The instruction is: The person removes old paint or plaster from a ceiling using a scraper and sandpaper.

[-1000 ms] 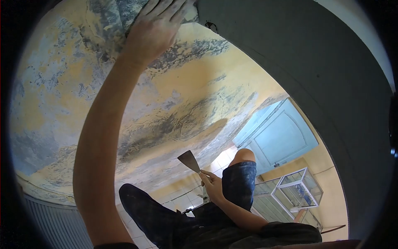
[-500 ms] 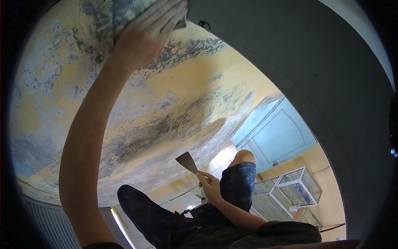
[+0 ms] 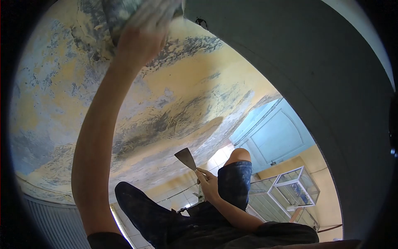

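My left hand [image 3: 151,27] is raised high against the patchy, peeling wall [image 3: 174,83] at the top left. Its fingers are stretched out but smeared by motion, and whether anything lies under the palm cannot be made out. Low in the middle, my right hand [image 3: 208,184] grips the handle of a scraper [image 3: 186,159] near my bent knee. The scraper's flat, dark, flared blade points up and to the left, apart from my left hand.
A large dark grey panel [image 3: 306,95] spans the right side. Behind it are a pale blue door [image 3: 277,135] and a white-framed glass case [image 3: 292,193]. Corrugated grey metal [image 3: 54,220] is at the lower left. My legs are bent below, over tiles.
My left hand has shifted slightly left and up along the wall, and its forearm has swung a little right. My right hand keeps its hold on the scraper, with the view slightly shifted.
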A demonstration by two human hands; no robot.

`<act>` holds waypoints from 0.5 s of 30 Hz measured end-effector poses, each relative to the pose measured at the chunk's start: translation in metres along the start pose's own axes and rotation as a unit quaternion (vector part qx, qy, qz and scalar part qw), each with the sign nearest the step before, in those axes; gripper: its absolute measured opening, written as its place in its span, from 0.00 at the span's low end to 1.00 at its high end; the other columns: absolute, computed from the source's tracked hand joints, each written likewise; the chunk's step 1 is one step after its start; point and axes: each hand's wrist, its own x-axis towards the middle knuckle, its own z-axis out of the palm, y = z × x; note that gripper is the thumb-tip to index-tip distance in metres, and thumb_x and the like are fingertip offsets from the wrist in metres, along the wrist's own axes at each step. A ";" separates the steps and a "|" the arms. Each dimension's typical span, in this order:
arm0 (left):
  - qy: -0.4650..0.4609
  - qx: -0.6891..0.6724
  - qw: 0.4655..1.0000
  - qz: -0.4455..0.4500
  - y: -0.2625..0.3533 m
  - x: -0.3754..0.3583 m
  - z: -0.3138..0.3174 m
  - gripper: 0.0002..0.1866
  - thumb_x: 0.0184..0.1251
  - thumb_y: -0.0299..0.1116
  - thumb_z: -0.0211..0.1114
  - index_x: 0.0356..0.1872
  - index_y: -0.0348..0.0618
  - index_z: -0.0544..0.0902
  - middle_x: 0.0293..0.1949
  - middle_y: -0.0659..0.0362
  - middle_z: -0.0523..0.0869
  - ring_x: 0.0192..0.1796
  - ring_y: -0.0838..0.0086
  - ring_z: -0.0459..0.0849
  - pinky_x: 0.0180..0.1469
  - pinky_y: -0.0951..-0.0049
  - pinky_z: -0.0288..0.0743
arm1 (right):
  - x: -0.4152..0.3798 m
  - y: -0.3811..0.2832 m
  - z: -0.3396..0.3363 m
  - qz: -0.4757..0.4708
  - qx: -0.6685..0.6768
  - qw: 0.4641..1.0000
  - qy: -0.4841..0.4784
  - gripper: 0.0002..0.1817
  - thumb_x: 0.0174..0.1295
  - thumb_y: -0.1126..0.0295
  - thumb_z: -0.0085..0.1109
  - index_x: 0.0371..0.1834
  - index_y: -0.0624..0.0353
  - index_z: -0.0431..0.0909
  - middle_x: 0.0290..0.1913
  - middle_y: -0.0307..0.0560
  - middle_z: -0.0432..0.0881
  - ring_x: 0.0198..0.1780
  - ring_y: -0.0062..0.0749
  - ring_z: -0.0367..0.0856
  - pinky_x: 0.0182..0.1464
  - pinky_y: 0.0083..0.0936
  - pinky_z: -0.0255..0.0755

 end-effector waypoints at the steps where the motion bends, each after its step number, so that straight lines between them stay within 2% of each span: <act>1: -0.013 0.059 0.998 -0.012 -0.009 0.008 0.000 0.23 0.72 0.26 0.53 0.68 0.41 0.72 0.70 0.53 0.73 0.74 0.62 0.69 0.78 0.60 0.61 | -0.003 0.000 0.000 0.006 -0.002 1.000 0.000 0.18 0.70 0.65 0.63 0.55 0.66 0.83 0.21 0.31 0.75 0.21 0.07 0.64 0.23 0.13 0.55; 2: -0.027 0.117 0.993 -0.023 -0.011 0.012 0.000 0.23 0.72 0.26 0.53 0.67 0.40 0.73 0.70 0.53 0.73 0.73 0.61 0.69 0.77 0.60 0.61 | -0.006 0.001 0.001 0.010 -0.003 1.000 -0.001 0.18 0.70 0.65 0.63 0.55 0.66 0.83 0.21 0.31 0.75 0.21 0.07 0.64 0.23 0.13 0.55; 5: -0.015 0.055 0.998 -0.030 0.004 -0.007 0.007 0.23 0.71 0.24 0.55 0.67 0.39 0.73 0.69 0.53 0.74 0.74 0.63 0.68 0.78 0.60 0.60 | -0.009 -0.007 0.002 0.027 0.012 0.999 -0.018 0.17 0.70 0.65 0.62 0.55 0.67 0.82 0.21 0.31 0.75 0.20 0.07 0.63 0.23 0.12 0.55; 7: -0.002 0.020 0.999 -0.030 0.022 -0.025 0.012 0.24 0.70 0.23 0.55 0.67 0.39 0.73 0.70 0.54 0.73 0.75 0.63 0.67 0.78 0.60 0.60 | -0.008 -0.008 0.002 -0.004 -0.013 1.000 -0.020 0.17 0.70 0.65 0.62 0.55 0.67 0.82 0.21 0.31 0.75 0.21 0.06 0.62 0.23 0.12 0.54; 9: -0.063 0.040 0.997 -0.036 0.037 -0.036 0.006 0.26 0.67 0.23 0.57 0.68 0.38 0.71 0.71 0.54 0.72 0.76 0.64 0.65 0.79 0.60 0.59 | -0.008 -0.012 0.002 -0.006 -0.007 1.000 -0.018 0.17 0.70 0.65 0.62 0.55 0.67 0.83 0.20 0.31 0.75 0.20 0.06 0.62 0.23 0.12 0.53; 13: -0.058 0.041 0.997 -0.005 0.012 -0.009 0.000 0.28 0.66 0.24 0.57 0.70 0.38 0.70 0.71 0.53 0.71 0.76 0.63 0.64 0.79 0.60 0.59 | -0.004 -0.005 0.007 -0.026 0.028 0.999 -0.005 0.17 0.70 0.65 0.62 0.54 0.67 0.83 0.20 0.31 0.74 0.20 0.06 0.61 0.22 0.13 0.52; 15: 0.005 0.099 0.994 -0.036 0.003 0.014 -0.001 0.29 0.67 0.24 0.56 0.71 0.39 0.69 0.71 0.52 0.71 0.75 0.61 0.66 0.78 0.61 0.59 | -0.007 -0.009 0.007 -0.014 0.015 1.000 -0.013 0.17 0.70 0.65 0.62 0.54 0.67 0.83 0.20 0.31 0.74 0.21 0.07 0.61 0.23 0.13 0.53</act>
